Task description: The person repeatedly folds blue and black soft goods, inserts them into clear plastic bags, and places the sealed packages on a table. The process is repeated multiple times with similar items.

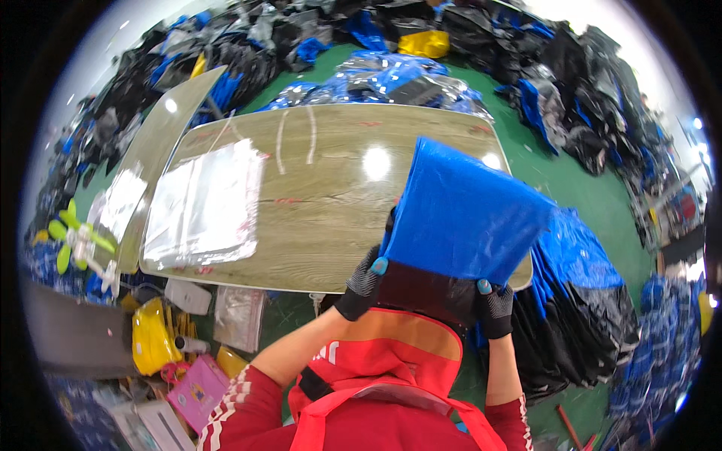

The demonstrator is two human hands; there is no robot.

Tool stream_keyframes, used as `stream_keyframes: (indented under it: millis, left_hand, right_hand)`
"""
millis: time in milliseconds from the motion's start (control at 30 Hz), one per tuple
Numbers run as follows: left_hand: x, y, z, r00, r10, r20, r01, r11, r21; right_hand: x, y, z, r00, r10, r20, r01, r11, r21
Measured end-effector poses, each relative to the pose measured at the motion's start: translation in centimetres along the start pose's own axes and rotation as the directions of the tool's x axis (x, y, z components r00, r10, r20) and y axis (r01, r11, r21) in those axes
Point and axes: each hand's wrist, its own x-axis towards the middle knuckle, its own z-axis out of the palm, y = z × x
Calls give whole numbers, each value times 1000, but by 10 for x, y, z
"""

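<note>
A folded blue and black plastic sheet (470, 214) is held up over the near right part of the wooden table (338, 203). My left hand (364, 286), in a black and grey glove with blue at the thumb, grips its near left edge. At the near right corner, my right hand (494, 307) is closed on the same sheet in a matching glove. The thumbs lie on the upper side; most fingers are hidden beneath. The sheet's blue part faces up, with a black band toward me.
Clear plastic bags (207, 203) lie stacked on the table's left. A green fan (75, 239) stands at the left edge. Blue and black sheets (579, 293) hang in a pile at the right. Heaps of sheeting (398, 79) cover the floor behind. A yellow bag (154, 336) sits lower left.
</note>
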Motion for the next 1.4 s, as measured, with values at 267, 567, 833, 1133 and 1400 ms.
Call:
stream_keyframes:
  millis: [267, 567, 833, 1133, 1400]
  left_hand:
    - [99, 41, -235, 837, 539, 101, -196, 122, 973]
    - [127, -12, -400, 854, 278, -440, 363, 288, 886]
    - [50, -20, -149, 809, 317, 494, -586, 487, 648]
    - [32, 31, -129, 927, 212, 309, -322, 872, 367]
    - [24, 81, -150, 937, -46, 345, -151, 840, 521]
  right_hand:
    - [26, 1, 7, 863, 371, 342, -495, 757, 428]
    - [22, 14, -1, 873, 423, 244, -487, 788, 377]
    - [17, 7, -26, 940, 314, 136, -343, 866, 365]
    - [14, -65, -54, 780, 373, 502, -408, 912, -45]
    - [-44, -33, 88, 711, 219, 669, -449, 873, 191]
